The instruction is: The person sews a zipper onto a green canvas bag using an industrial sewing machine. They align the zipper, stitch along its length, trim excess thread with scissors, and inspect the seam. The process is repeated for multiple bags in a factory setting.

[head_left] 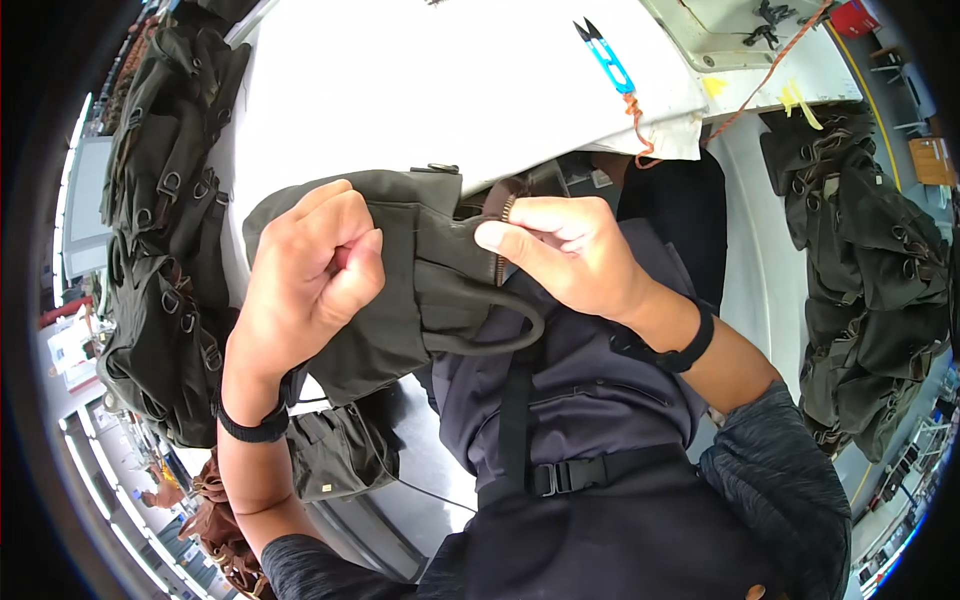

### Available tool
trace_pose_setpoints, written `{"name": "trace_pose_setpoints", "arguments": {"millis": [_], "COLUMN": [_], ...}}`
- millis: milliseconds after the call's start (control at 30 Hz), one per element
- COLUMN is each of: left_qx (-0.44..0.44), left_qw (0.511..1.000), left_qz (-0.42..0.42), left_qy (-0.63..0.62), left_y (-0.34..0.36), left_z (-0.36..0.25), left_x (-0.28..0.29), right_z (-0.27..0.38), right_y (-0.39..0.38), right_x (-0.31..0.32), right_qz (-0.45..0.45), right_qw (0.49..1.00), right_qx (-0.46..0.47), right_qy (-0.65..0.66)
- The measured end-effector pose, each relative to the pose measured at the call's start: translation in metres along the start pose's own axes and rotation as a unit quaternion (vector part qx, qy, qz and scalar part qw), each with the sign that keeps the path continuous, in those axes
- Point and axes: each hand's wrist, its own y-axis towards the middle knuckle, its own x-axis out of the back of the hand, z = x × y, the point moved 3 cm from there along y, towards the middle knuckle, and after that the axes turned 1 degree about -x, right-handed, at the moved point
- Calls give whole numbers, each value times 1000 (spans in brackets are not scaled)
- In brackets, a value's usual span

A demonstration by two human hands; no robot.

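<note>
A dark olive fabric bag [385, 245] with a looped handle [525, 330] hangs over the near edge of the white work table. At its right side shows an open zipper [500, 268] with brass teeth and a brown end. Thumb and forefinger of my right hand [570, 250] pinch the bag's edge at this zipper. My left hand [318, 275] is closed in a fist over the bag's left part, thumb pressed to the forefinger. What it holds, if anything, is hidden.
Blue thread snips [608, 62] on an orange cord lie on the white table [420, 90]. Piles of olive bags stand at the left [160, 250] and right [865, 290]. Below left are another olive bag [340, 455] and brown bags [222, 530]. A thin cable [430, 492] hangs nearby.
</note>
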Motion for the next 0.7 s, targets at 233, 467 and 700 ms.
{"name": "trace_pose_setpoints", "arguments": {"millis": [233,467,700], "left_qx": [-108,59,-35], "left_qw": [982,973,904], "left_qz": [133,-219,-177], "left_qy": [-77,-45,388], "left_y": [5,-29,-2], "left_z": [-37,18,-28], "left_x": [-32,40,2], "right_z": [10,-36,-16], "right_y": [-12,-8,-7], "right_x": [-10,15,7], "right_qz": [17,-51,-43], "right_qw": [996,999,999], "right_qx": [77,-14,11], "right_qy": [-46,5,-18]}}
